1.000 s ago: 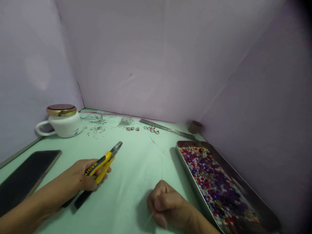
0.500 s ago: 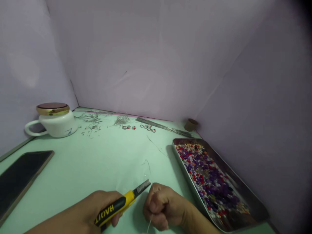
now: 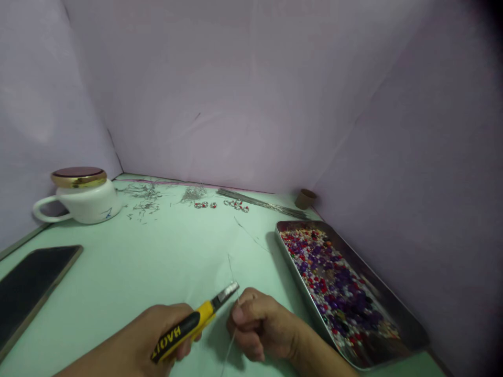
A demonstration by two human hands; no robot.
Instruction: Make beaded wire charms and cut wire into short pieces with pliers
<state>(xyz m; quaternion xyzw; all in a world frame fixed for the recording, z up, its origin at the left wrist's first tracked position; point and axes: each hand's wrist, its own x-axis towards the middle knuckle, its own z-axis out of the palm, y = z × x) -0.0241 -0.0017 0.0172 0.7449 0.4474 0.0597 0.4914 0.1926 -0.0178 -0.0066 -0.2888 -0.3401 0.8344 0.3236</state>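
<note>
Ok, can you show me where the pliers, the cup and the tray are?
Pliers [image 3: 192, 324]: head view, on the handle.
Cup [image 3: 89, 205]: head view, on its white side.
Tray [image 3: 379, 293]: head view, inside its right wall.

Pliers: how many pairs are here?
1: the yellow-and-black pliers, in the grip of the left hand, tip close to the right hand. No other pair shows.

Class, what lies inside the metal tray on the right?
The metal tray holds loose beads, purple, red and white among them. Any beads beneath the top ones, and the floor under them, are covered.
</note>
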